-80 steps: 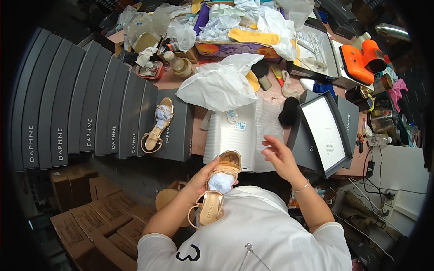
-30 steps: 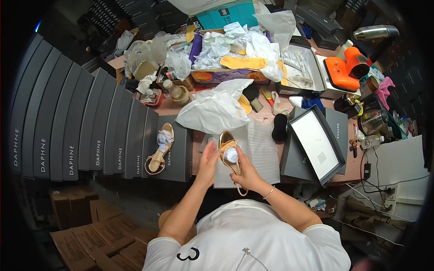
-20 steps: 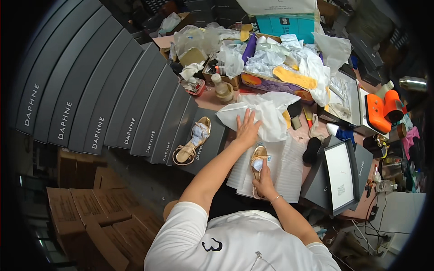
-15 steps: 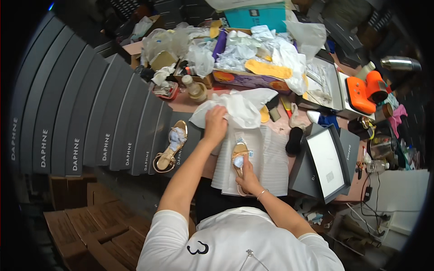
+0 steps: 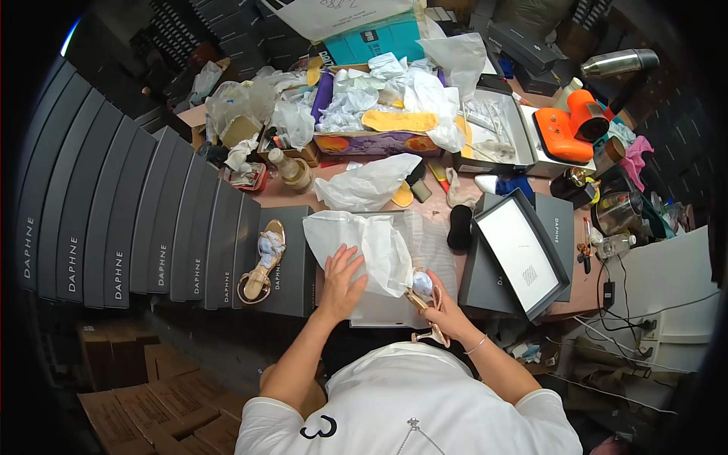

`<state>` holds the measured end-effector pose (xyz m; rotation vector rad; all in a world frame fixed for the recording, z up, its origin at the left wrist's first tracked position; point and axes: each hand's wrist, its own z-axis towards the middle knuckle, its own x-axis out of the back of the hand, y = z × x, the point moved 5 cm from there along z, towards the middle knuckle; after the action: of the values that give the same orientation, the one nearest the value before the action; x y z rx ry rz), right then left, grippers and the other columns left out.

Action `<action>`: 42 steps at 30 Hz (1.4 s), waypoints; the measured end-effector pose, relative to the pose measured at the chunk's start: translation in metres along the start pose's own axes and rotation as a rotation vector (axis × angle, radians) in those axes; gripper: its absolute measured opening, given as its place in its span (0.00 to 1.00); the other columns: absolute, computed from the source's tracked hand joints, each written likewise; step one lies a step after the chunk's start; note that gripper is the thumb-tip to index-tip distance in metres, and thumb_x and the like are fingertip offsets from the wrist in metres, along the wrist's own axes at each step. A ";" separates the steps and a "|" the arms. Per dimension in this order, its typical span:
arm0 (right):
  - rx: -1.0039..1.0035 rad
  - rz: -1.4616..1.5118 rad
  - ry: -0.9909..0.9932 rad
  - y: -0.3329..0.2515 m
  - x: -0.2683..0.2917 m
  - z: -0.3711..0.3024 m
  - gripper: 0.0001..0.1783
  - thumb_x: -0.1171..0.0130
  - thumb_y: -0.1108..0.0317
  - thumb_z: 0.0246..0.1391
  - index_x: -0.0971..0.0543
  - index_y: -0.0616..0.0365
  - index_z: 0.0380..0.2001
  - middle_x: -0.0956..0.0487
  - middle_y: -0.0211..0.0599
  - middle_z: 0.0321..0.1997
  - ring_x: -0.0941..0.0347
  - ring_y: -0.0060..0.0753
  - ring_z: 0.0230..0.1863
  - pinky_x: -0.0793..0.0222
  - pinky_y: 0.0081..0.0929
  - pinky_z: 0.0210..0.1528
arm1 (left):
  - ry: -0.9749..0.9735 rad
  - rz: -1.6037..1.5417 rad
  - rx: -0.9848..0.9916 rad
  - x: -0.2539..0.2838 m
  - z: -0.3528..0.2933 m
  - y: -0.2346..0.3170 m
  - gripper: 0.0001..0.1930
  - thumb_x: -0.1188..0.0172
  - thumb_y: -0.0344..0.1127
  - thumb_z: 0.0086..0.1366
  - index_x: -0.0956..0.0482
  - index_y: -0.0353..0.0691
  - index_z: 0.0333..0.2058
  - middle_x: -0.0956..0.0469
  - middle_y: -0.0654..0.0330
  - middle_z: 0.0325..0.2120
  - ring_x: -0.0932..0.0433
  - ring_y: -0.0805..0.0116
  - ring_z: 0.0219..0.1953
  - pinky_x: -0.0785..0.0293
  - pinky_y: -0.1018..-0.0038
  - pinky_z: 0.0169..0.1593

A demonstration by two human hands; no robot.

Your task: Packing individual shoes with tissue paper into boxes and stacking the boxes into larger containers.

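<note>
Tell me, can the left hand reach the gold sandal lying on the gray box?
Yes, probably: the left hand is open over the white paper, and the gold sandal lies uncovered on the gray box to its left. Nothing seems to block the way.

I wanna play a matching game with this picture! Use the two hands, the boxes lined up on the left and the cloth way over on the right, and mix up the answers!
Things:
1. left hand
2. right hand
3. row of boxes on the left
4. cloth on the right

Matches:
A. pink
B. holding a gold sandal
C. dark grey
D. open, over white paper

Right pairs: 1-D, 2-B, 3-C, 4-A
</note>
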<state>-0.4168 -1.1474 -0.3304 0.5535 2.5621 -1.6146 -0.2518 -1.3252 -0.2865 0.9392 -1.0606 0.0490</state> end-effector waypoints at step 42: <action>-0.519 1.119 -0.676 -0.018 -0.072 0.026 0.18 0.53 0.60 0.58 0.29 0.66 0.41 0.27 0.48 0.30 0.28 0.37 0.21 0.29 0.26 0.20 | 0.276 -0.361 0.016 0.026 -0.075 0.074 0.17 0.44 0.21 0.56 0.22 0.38 0.46 0.28 0.55 0.25 0.27 0.60 0.25 0.30 0.72 0.30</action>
<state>-0.3596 -1.1965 -0.3089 0.9163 1.5271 -0.5597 -0.2179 -1.2375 -0.2315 1.0917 -0.6270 -0.1093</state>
